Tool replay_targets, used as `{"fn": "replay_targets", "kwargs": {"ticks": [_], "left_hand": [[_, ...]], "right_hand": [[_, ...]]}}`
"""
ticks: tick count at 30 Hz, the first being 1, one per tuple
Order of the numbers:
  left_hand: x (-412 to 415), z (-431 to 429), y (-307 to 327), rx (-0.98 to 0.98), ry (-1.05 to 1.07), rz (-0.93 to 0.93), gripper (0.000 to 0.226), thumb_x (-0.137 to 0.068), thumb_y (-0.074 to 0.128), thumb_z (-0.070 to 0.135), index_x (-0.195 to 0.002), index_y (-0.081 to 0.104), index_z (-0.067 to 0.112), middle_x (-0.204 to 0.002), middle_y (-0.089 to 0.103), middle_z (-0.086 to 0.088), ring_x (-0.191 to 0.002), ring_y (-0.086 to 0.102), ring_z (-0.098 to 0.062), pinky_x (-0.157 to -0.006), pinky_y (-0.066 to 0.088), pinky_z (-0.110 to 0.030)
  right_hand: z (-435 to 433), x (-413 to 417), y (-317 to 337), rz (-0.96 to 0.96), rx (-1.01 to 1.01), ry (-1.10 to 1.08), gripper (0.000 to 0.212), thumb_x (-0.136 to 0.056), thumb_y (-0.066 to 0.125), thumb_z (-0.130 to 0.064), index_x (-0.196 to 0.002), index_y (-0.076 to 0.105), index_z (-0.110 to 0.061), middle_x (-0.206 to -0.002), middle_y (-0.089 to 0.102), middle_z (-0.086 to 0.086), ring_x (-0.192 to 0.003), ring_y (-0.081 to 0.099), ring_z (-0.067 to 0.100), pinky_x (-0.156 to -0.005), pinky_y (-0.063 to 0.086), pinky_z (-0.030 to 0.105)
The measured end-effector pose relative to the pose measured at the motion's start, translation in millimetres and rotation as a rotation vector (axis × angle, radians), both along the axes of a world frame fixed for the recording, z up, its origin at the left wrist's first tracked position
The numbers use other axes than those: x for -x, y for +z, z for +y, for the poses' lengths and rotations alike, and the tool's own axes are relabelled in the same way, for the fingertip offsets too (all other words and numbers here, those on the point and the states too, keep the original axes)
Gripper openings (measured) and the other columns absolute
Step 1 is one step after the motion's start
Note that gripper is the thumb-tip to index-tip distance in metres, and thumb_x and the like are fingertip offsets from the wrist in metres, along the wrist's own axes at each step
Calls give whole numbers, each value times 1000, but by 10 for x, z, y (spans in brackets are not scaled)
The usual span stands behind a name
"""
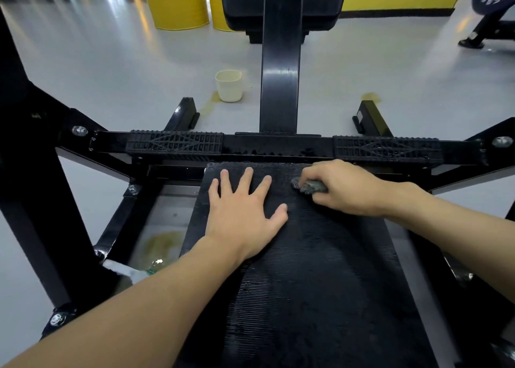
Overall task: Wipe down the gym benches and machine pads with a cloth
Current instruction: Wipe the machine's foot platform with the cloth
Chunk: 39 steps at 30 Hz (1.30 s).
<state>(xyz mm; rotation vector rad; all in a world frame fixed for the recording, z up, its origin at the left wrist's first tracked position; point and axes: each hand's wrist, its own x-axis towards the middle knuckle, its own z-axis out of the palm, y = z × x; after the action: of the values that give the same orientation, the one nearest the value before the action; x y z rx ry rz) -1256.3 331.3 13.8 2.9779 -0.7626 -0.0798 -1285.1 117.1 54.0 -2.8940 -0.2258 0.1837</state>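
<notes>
Item 1: black ribbed rubber pad [320, 270] of a gym machine, flat, with wet patches on its surface.

Item 2: left hand [245, 214], lying palm-down on the far left part of the pad, 5 fingers straight and spread apart, holding nothing.

Item 3: right hand [342, 189], at the pad's far right corner, fingers curled tight round the cloth.

Item 4: small crumpled grey cloth [309, 186], bunched under the right hand and pressed against the pad, just right of the left hand.

Item 5: black steel crossbar [278, 146] along the pad's far edge, carrying 2 ribbed treads [175, 142].

Item 6: black upright post [280, 83], beyond the pad's far edge.

Item 7: cream plastic cup [229, 86], on the grey floor beyond the pad, left of the post.

Item 8: 2 yellow drums [175, 3], far beyond the pad.

Item 9: yellowish floor stain [161, 245], left of the pad.
</notes>
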Motion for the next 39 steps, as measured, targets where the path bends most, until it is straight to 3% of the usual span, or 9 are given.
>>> {"fn": "replay_targets", "kwargs": {"ticks": [5, 10, 15, 20, 25, 29, 35, 39], "left_hand": [[10, 7, 1, 13, 0, 2, 72, -92, 20, 73, -156, 12, 44, -168, 4, 1, -152, -5, -41, -122, 1, -55], [7, 2, -13, 26, -13, 0, 67, -92, 20, 72, -155, 13, 49, -168, 6, 6, -152, -4, -42, -122, 0, -55], [19, 4, -4, 27, -9, 1, 66, -93, 21, 71, -155, 14, 49, -167, 7, 7, -152, -4, -41, -123, -1, -54], [6, -1, -17, 34, -2, 2, 66, -93, 21, 71, -155, 15, 49, -167, 7, 8, -152, -4, -41, -123, -2, -54], [14, -5, -2, 36, 0, 5, 65, -94, 21, 70, -155, 15, 49, -167, 7, 8, -152, -4, -40, -123, -1, -54], [0, -7, -11, 33, 0, 6, 65, -94, 21, 70, -155, 15, 49, -167, 8, 8, -152, -3, -41, -123, -1, -54], [17, 1, 1, 38, 1, 6, 65, -93, 20, 70, -155, 15, 48, -167, 8, 8, -152, -3, -40, -123, -1, -53], [5, -3, -7, 34, 0, 0, 64, -94, 21, 69, -155, 15, 49, -167, 8, 8, -152, -3, -41, -123, -1, -54]], "right_hand": [[-123, -117, -54, -203, 124, -197, 22, -89, 56, -26, -110, 57, -30, -106, 58, 0, -97, 59, 32, -72, 46, 39], [-46, 62, -4, 16, -61, -46, 23, -83, 59, -24, -104, 63, -33, -103, 67, -7, -95, 62, 20, -80, 53, 40], [-263, -64, -46, -200, 86, -240, 22, -89, 56, -23, -110, 59, -30, -98, 50, -2, -96, 59, 34, -73, 44, 38], [-197, 111, 5, -21, -31, -37, 24, -85, 61, -19, -107, 65, -30, -103, 62, -7, -95, 60, 22, -78, 50, 37], [-376, 22, -74, -220, 105, -251, 24, -90, 56, -23, -113, 61, -30, -103, 55, -1, -96, 59, 33, -72, 43, 37], [-304, 181, -28, -28, -44, -58, 22, -85, 63, -18, -105, 66, -28, -103, 66, -5, -94, 62, 23, -78, 51, 37], [-489, 136, -66, -205, 88, -268, 27, -90, 58, -22, -115, 64, -30, -106, 61, 2, -98, 60, 32, -77, 49, 40], [-453, 285, 2, -15, -67, -130, 25, -85, 64, -16, -106, 69, -29, -103, 70, -6, -92, 65, 18, -82, 54, 37]]}}
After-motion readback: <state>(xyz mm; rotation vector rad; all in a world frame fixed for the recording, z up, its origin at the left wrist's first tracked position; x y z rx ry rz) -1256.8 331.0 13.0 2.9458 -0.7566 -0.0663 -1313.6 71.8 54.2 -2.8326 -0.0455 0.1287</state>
